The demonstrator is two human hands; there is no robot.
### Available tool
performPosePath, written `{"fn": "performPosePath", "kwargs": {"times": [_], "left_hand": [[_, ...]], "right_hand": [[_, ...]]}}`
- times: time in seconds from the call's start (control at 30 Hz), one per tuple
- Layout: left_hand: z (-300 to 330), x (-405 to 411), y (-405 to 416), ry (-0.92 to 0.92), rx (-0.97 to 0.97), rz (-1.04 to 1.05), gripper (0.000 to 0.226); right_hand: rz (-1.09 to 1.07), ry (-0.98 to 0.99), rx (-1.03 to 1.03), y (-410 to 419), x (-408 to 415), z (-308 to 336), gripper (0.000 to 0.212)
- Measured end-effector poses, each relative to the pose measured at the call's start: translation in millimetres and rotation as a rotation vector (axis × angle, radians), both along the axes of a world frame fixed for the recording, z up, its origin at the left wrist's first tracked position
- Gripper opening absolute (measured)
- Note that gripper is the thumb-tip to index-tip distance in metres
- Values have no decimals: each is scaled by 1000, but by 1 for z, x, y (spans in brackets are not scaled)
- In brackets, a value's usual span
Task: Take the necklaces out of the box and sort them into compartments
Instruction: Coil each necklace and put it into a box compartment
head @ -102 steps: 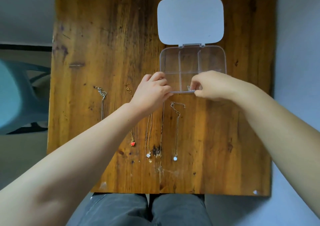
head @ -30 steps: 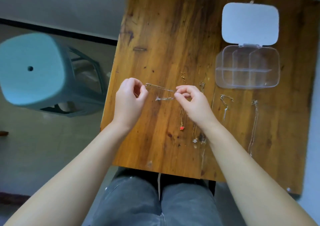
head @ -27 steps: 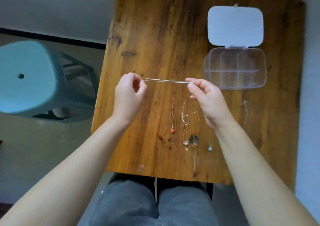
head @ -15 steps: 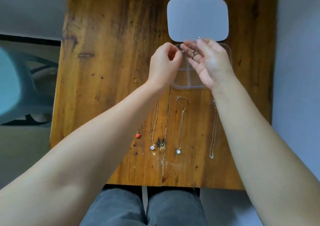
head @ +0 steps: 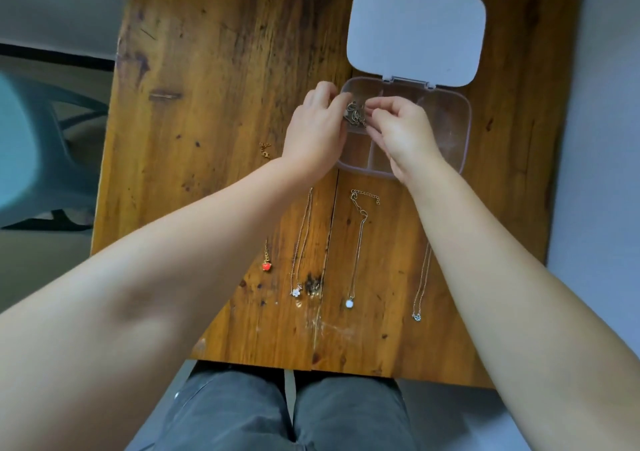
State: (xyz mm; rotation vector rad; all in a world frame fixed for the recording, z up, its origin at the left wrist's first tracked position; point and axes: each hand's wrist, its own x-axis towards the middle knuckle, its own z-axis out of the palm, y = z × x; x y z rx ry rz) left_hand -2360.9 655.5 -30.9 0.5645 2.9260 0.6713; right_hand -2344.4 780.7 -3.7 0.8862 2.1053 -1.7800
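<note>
A person's left hand and right hand are both pinching a bunched necklace with curled fingers, over the far-left compartment of a clear box. 4 more necklaces are lying on the wooden surface, nearer the person.

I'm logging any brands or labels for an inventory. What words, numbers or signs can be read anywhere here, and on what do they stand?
None: no readable text, number or sign shows anywhere.
The box lid is plain white, with no print or label.
The clear box shows no marking.
The necklaces, such as the one with the red pendant, carry nothing legible; any stamp would be too small to tell.
The wooden table has only stains and scratches.
</note>
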Motion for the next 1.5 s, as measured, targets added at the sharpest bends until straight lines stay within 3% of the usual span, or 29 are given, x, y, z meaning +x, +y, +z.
{"fn": "performPosePath", "kwargs": {"times": [0.17, 0.27, 0.33, 0.4, 0.47, 0.53, 0.7, 0.8, 0.87, 0.93, 1.0, 1.07, 1.2, 1.27, 1.37, 1.5], "left_hand": [[8, 1, -21, -93, 105, -110, 48], [9, 31, -53, -171, 266, 50, 41], [4, 66, -83, -178, 267, 192, 28], [-1, 108, -109, -209, 84, 203, 28], [-7, 143, -123, -254, -208, 48, 37], [-12, 158, -128, -261, -314, -68, 34], [-11, 141, -135, -256, -227, -92, 25], [4, 127, -151, -287, 17, -7, 21], [17, 114, -159, -249, 200, 83, 16], [30, 99, -162, -194, 302, 171, 14], [39, 84, -161, -175, 367, 254, 14], [42, 69, -155, -175, 390, 296, 15], [42, 52, -124, -239, 408, 279, 16], [42, 48, -97, -281, 435, 259, 15], [40, 38, -46, -337, 439, 205, 13], [37, 16, 29, -290, 394, 135, 15]], "right_hand": [[31, 80, 144, -20, 15, 7, 22], [129, 242, 264, -45, 23, 16, 22], [335, 320, 344, -68, 25, 16, 25], [652, 281, 466, -93, 26, 8, 31], [909, 193, 604, -110, 31, -5, 35], [959, 160, 665, -119, 38, -14, 35], [876, 190, 653, -124, 61, -17, 35], [973, 155, 421, -128, 82, -10, 46], [940, 89, 245, -128, 92, -4, 40], [863, 39, 164, -122, 98, 2, 17], [736, 12, 118, -111, 100, 10, 12], [478, 16, -20, -97, 97, 21, 20], [-169, 92, -605, -49, 86, 45, 32], [-374, 131, -715, -17, 79, 54, 31], [-454, 181, -604, 22, 60, 61, 25], [-237, 82, -173, 48, 20, 47, 26]]}}
